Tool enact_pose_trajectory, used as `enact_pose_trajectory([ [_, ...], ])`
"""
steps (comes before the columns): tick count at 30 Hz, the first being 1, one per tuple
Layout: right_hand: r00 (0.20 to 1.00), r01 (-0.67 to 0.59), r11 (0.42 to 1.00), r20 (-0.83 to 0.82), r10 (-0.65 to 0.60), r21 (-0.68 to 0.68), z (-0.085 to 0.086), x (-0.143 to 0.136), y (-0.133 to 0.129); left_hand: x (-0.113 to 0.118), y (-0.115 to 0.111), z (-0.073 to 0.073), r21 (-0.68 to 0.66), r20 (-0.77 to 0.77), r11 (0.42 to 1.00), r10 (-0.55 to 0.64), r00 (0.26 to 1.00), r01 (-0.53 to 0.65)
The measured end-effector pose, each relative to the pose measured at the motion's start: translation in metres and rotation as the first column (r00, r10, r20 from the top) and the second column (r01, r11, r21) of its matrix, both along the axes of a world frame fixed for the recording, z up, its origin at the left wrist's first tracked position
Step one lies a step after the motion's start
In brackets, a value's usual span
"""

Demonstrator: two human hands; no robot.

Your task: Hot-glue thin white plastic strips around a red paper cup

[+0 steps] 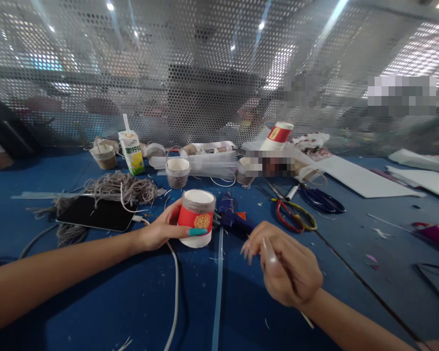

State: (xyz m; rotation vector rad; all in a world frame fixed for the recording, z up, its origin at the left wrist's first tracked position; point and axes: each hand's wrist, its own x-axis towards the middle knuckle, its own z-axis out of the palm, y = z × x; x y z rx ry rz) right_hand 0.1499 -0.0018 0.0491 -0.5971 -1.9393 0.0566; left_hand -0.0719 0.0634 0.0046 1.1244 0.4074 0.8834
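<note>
My left hand (pixel 168 226) is closed round a red and white paper cup (pixel 195 236) with a gold emblem. Grey cord circles the cup just below its rim, and the cup stands nearly upright. To its right, my right hand (pixel 287 265) is apart from the cup, with its fingers curled and slightly blurred. A thin pale strand (pixel 307 320) shows below that hand; what the fingers hold, if anything, is hidden. Between the hands lies a dark blue glue gun (pixel 234 217), and a long translucent glue stick (pixel 218 292) runs from it toward me.
Grey cord (pixel 120 187) is heaped beside a phone (pixel 98 213) with a white cable (pixel 175 292). Behind stand a drink carton (pixel 131 151), a small cord-wrapped bucket (pixel 177 174) and clear sticks (pixel 212 165). Scissors (pixel 296 217) and white boards (pixel 366 178) lie right, before a perforated metal screen (pixel 212 87).
</note>
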Motion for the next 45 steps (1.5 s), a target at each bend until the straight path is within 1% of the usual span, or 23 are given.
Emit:
enact_pose_trajectory([
  [2, 0.997, 0.067, 0.997, -0.047, -0.068, -0.025, 0.001, -0.003, 0.002, 0.0, 0.001, -0.001, -0.018, 0.021, 1.0, 0.007, 1.0, -0.006],
  [4, 0.992, 0.11, 0.99, -0.047, -0.115, -0.091, 0.0, -0.006, 0.004, -0.001, 0.002, -0.002, -0.028, 0.038, 1.0, 0.012, 0.999, -0.011],
  [8, 0.984, 0.143, 0.965, -0.069, -0.161, -0.221, -0.005, -0.005, 0.009, -0.002, 0.006, -0.003, -0.057, 0.054, 0.998, -0.026, 0.998, 0.029],
  [10, 0.98, 0.174, 0.952, -0.056, -0.194, -0.254, -0.008, -0.002, 0.011, -0.003, 0.007, -0.003, -0.081, 0.044, 0.996, -0.044, 0.998, 0.048],
  [14, 0.974, 0.201, 0.927, -0.035, -0.223, -0.317, -0.007, -0.001, 0.014, -0.004, 0.008, -0.003, -0.104, 0.028, 0.994, -0.038, 0.999, 0.041],
  [17, 0.973, 0.199, 0.89, -0.023, -0.228, -0.409, -0.004, -0.002, 0.015, -0.003, 0.007, -0.002, -0.109, 0.018, 0.994, -0.029, 0.999, 0.03],
  [20, 0.98, 0.149, 0.852, -0.038, -0.194, -0.502, -0.003, -0.002, 0.016, -0.001, 0.007, -0.001, -0.139, 0.044, 0.99, 0.001, 0.999, 0.005],
  [24, 0.983, 0.094, 0.812, -0.075, -0.168, -0.576, -0.004, 0.0, 0.017, 0.0, 0.008, -0.002, -0.166, 0.085, 0.986, 0.013, 0.996, 0.001],
  [30, 0.982, 0.04, 0.817, -0.127, -0.138, -0.576, -0.003, -0.001, 0.016, 0.0, 0.008, -0.004, -0.184, 0.076, 0.983, 0.028, 0.997, -0.014],
  [34, 0.989, 0.047, 0.801, -0.087, -0.123, -0.597, -0.004, -0.003, 0.012, -0.001, 0.009, -0.005, -0.165, 0.07, 0.986, 0.021, 0.997, -0.009],
  [36, 0.992, 0.066, 0.816, -0.047, -0.114, -0.575, -0.003, -0.003, 0.011, -0.001, 0.009, -0.005, -0.161, 0.073, 0.987, 0.027, 0.997, -0.015],
  [39, 0.995, 0.077, 0.858, -0.012, -0.096, -0.509, -0.001, -0.005, 0.011, 0.001, 0.008, -0.004, -0.161, 0.05, 0.987, 0.034, 0.998, -0.026],
  [42, 0.993, 0.108, 0.89, 0.01, -0.115, -0.444, 0.0, -0.006, 0.013, 0.002, 0.007, -0.001, -0.136, 0.004, 0.99, 0.033, 0.999, -0.033],
  [45, 0.991, 0.111, 0.884, -0.015, -0.132, -0.454, -0.002, -0.007, 0.014, 0.003, 0.007, 0.001, -0.099, -0.028, 0.995, 0.024, 0.999, -0.027],
])
